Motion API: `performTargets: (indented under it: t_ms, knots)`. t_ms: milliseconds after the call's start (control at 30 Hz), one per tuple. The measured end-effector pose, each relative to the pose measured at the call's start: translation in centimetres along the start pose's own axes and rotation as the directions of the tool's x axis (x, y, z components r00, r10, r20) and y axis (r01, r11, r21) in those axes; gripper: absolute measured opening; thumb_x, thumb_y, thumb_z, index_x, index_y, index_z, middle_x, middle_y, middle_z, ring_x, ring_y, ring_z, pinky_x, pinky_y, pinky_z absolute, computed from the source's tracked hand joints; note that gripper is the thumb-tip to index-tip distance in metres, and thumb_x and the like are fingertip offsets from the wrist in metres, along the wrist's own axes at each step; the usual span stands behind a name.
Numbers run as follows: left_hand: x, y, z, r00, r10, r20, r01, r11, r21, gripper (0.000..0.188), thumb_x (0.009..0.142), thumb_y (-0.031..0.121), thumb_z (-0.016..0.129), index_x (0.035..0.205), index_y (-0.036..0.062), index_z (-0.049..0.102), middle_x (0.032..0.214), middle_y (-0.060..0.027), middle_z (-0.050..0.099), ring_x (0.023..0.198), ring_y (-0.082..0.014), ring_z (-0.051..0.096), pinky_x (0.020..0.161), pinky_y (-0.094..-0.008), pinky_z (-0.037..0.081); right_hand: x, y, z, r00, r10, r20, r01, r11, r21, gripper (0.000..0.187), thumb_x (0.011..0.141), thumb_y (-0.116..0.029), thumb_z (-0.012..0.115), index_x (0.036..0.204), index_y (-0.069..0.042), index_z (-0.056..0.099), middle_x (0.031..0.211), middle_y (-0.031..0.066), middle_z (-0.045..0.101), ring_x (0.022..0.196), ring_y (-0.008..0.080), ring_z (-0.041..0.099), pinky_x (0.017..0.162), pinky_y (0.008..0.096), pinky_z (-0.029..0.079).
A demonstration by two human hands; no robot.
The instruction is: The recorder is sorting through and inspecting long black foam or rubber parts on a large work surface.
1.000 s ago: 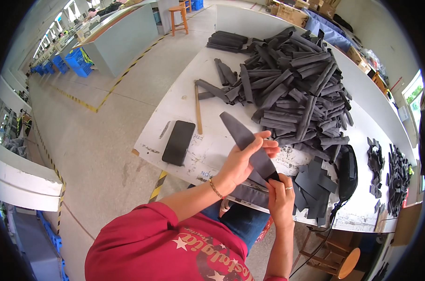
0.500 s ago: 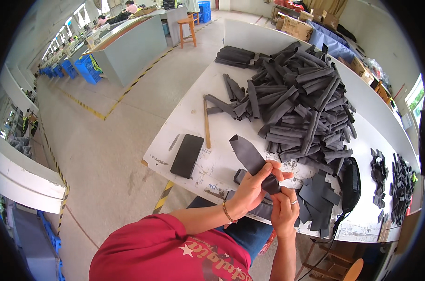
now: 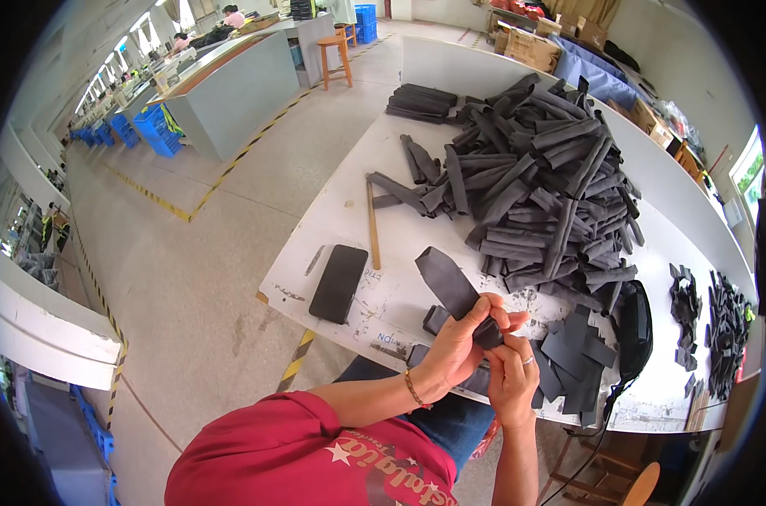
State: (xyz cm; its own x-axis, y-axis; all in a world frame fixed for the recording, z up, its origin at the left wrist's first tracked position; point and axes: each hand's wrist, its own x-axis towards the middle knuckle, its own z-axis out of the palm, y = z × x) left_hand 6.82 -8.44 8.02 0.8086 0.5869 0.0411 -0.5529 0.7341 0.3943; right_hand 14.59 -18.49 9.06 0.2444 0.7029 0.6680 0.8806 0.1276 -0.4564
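My left fingers (image 3: 470, 321) grasp the dark fabric sleeve (image 3: 447, 282) above its lower end, which my right fingers (image 3: 509, 361) pinch, seemingly to steady it, on the near side of the sleeve heap (image 3: 535, 190), with flat black pieces (image 3: 575, 358) at that heap's near-right, likely for easy reach.

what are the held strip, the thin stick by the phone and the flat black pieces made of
Held strip: probably matte dark grey fabric, judging by its soft curve.
Thin stick: likely wood, dull finish, from its tan colour.
Flat black pieces: perhaps thin plastic or card, smooth, with straight edges.
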Motion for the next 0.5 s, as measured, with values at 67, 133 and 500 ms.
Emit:
performTargets:
  t_ms: [67, 133, 500]
  knots:
    - [0.1, -0.2, -0.2, 1.000, -0.005, -0.004, 0.005, 1.000, -0.010, 0.025, 0.102, 0.033, 0.046, 0.107, 0.0092, 0.054, 0.086, -0.0016, 0.058, 0.118, -0.0262, 0.057, 0.108, -0.0424, 0.039, 0.1, 0.0, 0.1, 1.000, 0.009, 0.003, -0.009, 1.000, 0.010, 0.021, 0.073, 0.006, 0.071, 0.088, -0.001, 0.058, 0.092, 0.0119, 0.059, 0.076, 0.0300, 0.059, 0.063, 0.0382, 0.049]
    - [0.2, -0.5, -0.6, 1.000, 0.020, 0.012, -0.019, 0.995, -0.099, 0.022, 0.101, 0.026, 0.050, 0.107, 0.0058, 0.057, 0.086, -0.0050, 0.061, 0.115, -0.0296, 0.059, 0.106, -0.0411, 0.042, 0.2, 0.1, 0.1, 1.000, 0.002, 0.005, -0.002, 1.000, 0.012, 0.019, 0.074, 0.007, 0.070, 0.088, 0.000, 0.058, 0.093, 0.0139, 0.060, 0.075, 0.0305, 0.060, 0.062, 0.0372, 0.049]
    - [0.3, -0.3, -1.2, 0.999, -0.045, -0.030, 0.044, 0.999, -0.014, 0.025, 0.103, 0.029, 0.045, 0.110, 0.0066, 0.054, 0.090, -0.0049, 0.062, 0.122, -0.0288, 0.054, 0.106, -0.0426, 0.040, -0.6, 0.1, 0.7, 0.993, 0.102, 0.065, -0.103, 0.995, 0.009, 0.017, 0.077, 0.002, 0.069, 0.089, 0.001, 0.058, 0.097, 0.0140, 0.059, 0.080, 0.0319, 0.060, 0.070, 0.0389, 0.050]
